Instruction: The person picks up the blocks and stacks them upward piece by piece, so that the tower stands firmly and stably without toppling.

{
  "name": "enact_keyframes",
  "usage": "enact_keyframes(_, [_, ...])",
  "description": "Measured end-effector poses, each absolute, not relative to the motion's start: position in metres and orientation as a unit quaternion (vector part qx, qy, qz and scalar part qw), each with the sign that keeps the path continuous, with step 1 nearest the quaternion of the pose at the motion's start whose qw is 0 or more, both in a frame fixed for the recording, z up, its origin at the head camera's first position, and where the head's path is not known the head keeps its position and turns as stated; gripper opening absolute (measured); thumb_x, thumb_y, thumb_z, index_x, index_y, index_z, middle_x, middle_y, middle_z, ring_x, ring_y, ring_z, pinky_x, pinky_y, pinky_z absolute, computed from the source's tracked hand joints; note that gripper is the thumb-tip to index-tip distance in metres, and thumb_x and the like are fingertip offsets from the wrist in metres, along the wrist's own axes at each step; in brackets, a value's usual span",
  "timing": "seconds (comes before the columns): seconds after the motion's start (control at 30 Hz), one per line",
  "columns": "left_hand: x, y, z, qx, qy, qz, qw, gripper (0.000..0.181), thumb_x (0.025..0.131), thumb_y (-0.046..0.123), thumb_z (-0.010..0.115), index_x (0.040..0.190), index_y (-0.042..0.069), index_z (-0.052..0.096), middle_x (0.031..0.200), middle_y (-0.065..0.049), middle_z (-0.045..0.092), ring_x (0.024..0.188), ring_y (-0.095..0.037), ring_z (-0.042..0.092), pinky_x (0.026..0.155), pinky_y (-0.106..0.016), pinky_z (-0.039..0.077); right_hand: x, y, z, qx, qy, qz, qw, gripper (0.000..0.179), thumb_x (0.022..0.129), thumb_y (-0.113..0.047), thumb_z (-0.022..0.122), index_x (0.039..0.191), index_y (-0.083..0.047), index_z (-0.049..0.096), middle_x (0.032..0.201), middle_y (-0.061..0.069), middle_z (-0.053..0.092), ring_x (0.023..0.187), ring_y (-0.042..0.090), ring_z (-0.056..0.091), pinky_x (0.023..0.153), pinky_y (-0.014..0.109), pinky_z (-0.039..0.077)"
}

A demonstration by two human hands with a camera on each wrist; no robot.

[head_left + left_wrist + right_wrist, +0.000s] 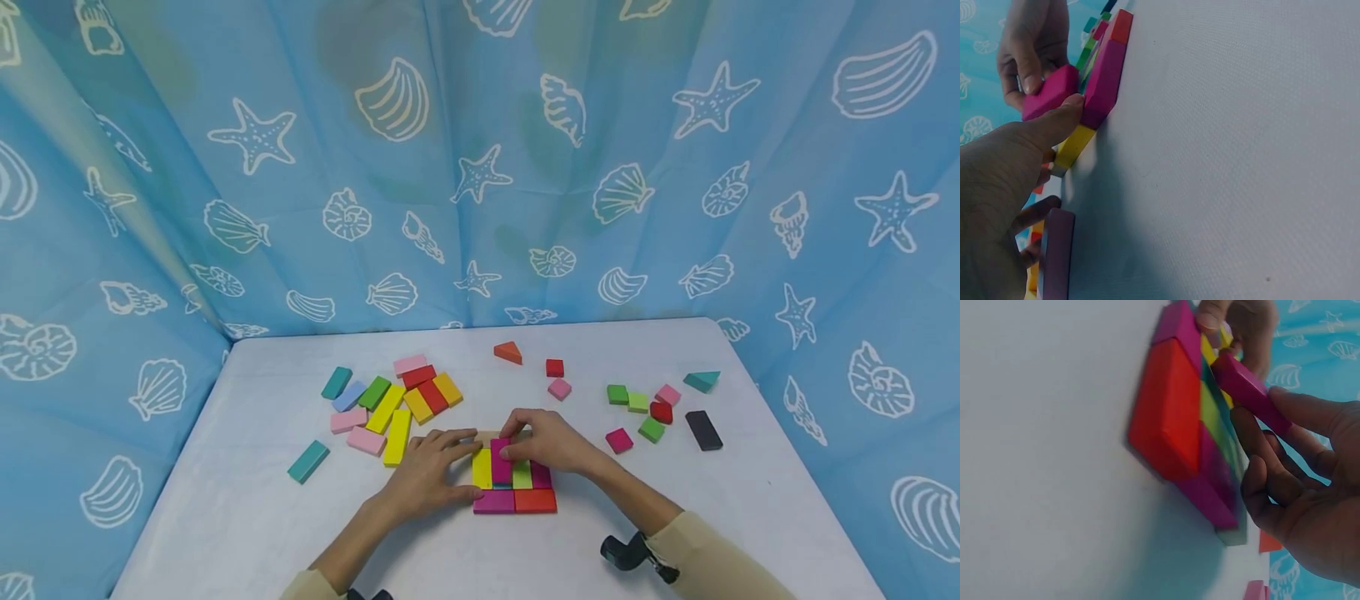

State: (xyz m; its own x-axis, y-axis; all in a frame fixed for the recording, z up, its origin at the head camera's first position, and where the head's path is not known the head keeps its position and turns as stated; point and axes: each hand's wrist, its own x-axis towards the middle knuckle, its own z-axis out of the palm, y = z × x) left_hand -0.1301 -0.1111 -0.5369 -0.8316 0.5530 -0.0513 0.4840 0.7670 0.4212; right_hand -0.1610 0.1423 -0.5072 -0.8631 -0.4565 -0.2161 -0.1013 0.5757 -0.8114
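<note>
My right hand point(551, 440) pinches a magenta rectangular block point(501, 462) between thumb and fingers. In the right wrist view the magenta block point(1250, 390) is tilted above a flat layout of blocks. That layout has yellow point(482, 468), light green point(522, 475), purple point(493, 502) and red-orange point(535, 501) blocks set side by side. My left hand point(429, 477) spreads along its left side, thumb by the front purple block and fingers near the back edge. In the left wrist view its thumb point(1063, 119) appears to touch the blocks' corner; the fingertips are partly hidden.
Left of the layout lies a loose group of yellow, pink, green, blue and red blocks, with a teal block point(308, 462) apart. Small cubes, a teal triangle point(702, 382) and a black block point(703, 431) lie on the right. An orange triangle point(508, 352) sits farther back.
</note>
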Motion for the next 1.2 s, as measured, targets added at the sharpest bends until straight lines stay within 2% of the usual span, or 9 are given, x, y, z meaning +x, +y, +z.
enact_keyframes(0.3, [-0.13,-0.111,-0.538,0.278,0.937,0.196,0.083,0.074,0.08,0.062,0.075,0.145,0.031,0.056,0.153,0.005,0.047,0.135,-0.022,0.045,0.103,-0.051,0.039,-0.161,0.135,-0.519,-0.165,0.885,-0.393,0.185,0.023,0.084,-0.028,0.082,0.105,-0.02,0.074,0.098,-0.006,0.063,0.09,0.013,0.06,0.072,0.026,0.056])
enact_keyframes(0.63, [-0.13,-0.112,-0.538,0.275,0.936,0.202,0.087,0.075,0.081,0.062,0.074,0.146,0.03,0.055,0.153,0.006,0.046,0.136,-0.023,0.045,0.104,-0.053,0.039,-0.158,0.131,-0.515,-0.172,0.895,-0.37,0.183,0.029,0.083,-0.028,0.083,0.11,-0.019,0.077,0.1,-0.006,0.063,0.096,0.013,0.059,0.075,0.026,0.056])
enact_keyframes(1.2, [-0.129,-0.112,-0.537,0.278,0.935,0.206,0.081,0.075,0.081,0.063,0.073,0.146,0.03,0.054,0.153,0.006,0.047,0.136,-0.022,0.045,0.103,-0.053,0.039,-0.156,0.129,-0.514,-0.184,0.896,-0.362,0.178,0.03,0.083,-0.029,0.083,0.11,-0.02,0.076,0.102,-0.007,0.062,0.095,0.012,0.059,0.075,0.023,0.056])
